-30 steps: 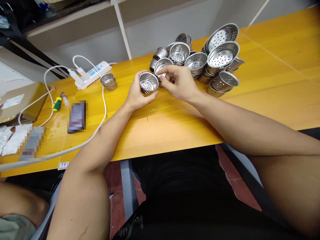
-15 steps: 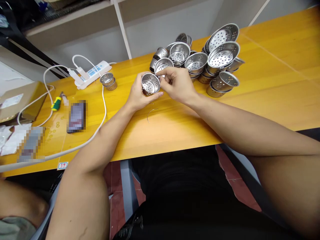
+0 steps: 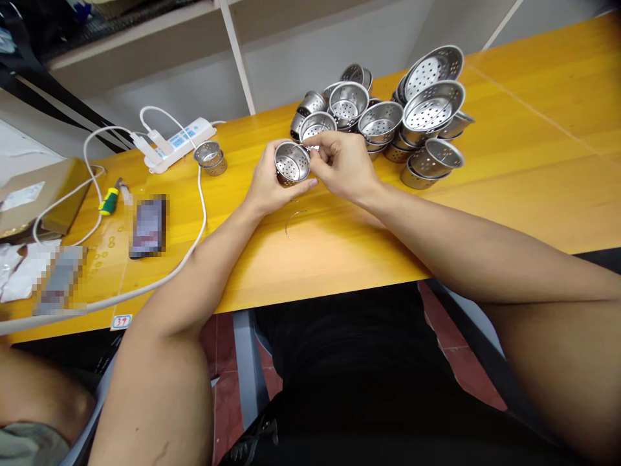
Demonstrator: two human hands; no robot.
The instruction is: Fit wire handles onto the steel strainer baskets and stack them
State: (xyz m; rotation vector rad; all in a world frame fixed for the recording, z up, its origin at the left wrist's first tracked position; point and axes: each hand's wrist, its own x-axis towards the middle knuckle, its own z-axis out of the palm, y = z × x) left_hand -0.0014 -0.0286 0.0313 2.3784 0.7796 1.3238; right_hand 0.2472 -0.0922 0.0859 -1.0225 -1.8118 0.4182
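And here we are at the yellow tabletop, with the white power strip as our marker. To the right of the power strip and a little nearer the person, the perforated metal cup is up in the left hand, mouth tilted upward. That left hand has a firm wrap on it, palm along the cup's left wall, thumb stretched along the near side. In comes the right hand, farther right from the power strip: thumb and forefinger pinch together right at the cup's rim, on a bright sliver too small to identify!

Farther right of the power strip, a crowd of perforated cups stands stacked and leaning, the wider ones at the far side of the bunch. Much closer in, a nested pair of small cups sits just beside the power strip's right end. Right of the power strip and nearer the person, a thin curved wire lies on the wood.

Over on the near side of the power strip, there's a dark slab, its surface pixelated; left of that strip, a screwdriver with a yellow-green handle, and farther left again, a cardboard box. A white cable loops toward the person from the power strip's side.
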